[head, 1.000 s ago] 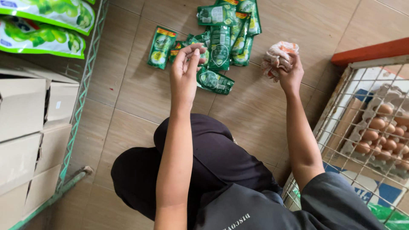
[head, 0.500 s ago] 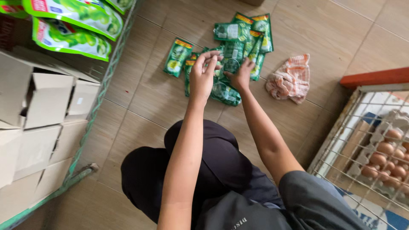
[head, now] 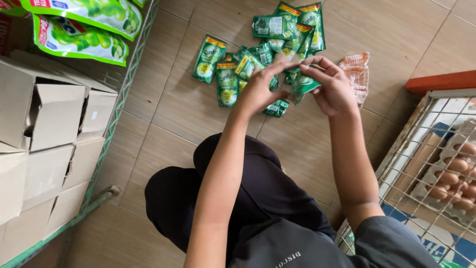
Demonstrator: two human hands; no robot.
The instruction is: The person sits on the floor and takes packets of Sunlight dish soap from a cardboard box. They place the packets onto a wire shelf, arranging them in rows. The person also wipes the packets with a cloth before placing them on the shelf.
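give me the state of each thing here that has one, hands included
left hand: raised over the pile, fingers on a sachet
right hand: closed on the green sachet, lifted off the floor
sachet pile: loose and scattered on the tile floor
checked cloth: crumpled on the floor beside the pile
cardboard boxes: flaps open, on the wire shelf
egg tray: filled, inside the wire cage

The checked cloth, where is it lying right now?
In the head view, the checked cloth lies on the tiled floor at upper right, just beyond the right hand and right of the pile of green sachets.
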